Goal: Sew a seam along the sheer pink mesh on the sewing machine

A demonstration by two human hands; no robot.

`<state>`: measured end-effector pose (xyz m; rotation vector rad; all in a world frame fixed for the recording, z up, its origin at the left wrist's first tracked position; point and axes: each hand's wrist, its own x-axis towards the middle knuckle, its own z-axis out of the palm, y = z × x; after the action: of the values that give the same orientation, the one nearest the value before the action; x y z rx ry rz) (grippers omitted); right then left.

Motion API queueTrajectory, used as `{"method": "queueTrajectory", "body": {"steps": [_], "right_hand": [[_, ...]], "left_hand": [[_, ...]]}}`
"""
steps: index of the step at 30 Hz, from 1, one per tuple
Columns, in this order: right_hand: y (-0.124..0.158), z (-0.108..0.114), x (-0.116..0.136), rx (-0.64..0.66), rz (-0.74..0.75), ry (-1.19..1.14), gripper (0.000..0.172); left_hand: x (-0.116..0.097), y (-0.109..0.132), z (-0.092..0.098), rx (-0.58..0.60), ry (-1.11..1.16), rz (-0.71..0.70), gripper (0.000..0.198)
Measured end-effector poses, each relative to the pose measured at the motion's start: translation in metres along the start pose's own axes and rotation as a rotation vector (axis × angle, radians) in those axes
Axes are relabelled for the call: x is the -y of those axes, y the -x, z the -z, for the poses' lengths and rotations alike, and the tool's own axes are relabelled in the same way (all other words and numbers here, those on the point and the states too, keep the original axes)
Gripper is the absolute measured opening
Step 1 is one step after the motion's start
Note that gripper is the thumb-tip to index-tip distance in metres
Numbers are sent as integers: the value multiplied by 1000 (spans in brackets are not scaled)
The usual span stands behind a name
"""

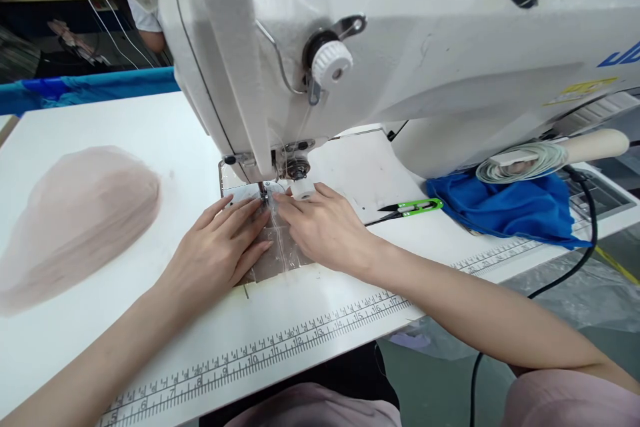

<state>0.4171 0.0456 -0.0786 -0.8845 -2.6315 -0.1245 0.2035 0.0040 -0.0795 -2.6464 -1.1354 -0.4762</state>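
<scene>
My left hand (217,250) lies flat on the sewing machine bed, fingers stretched toward the presser foot (263,191) from its left. On the other side my right hand (325,223) rests palm down, its index fingertip close to the foot and its other fingers extended. Between them shows a shiny, see-through strip (281,250) over the metal bed plate; whether it is thin cloth or a plastic cover I cannot tell. The sewing machine head (225,80) stands directly above both hands. Sheer pale pink fabric (95,207) lies in a heap left of my left hand.
Green thread snips (413,208) lie right of my right hand. Beyond them are blue cloth (505,210) and a coil of pale cord (525,161). A printed ruler (300,340) runs along the table's front edge. A black cable (593,213) hangs at the right. Another person's arm (150,33) shows behind.
</scene>
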Motion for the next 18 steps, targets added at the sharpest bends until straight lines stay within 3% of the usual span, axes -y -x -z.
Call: {"method": "queueTrajectory", "body": {"steps": [18], "right_hand": [[-1, -2, -1, -19, 24, 21, 30]], "left_hand": [[-7, -1, 2, -21, -99, -19, 43]]}}
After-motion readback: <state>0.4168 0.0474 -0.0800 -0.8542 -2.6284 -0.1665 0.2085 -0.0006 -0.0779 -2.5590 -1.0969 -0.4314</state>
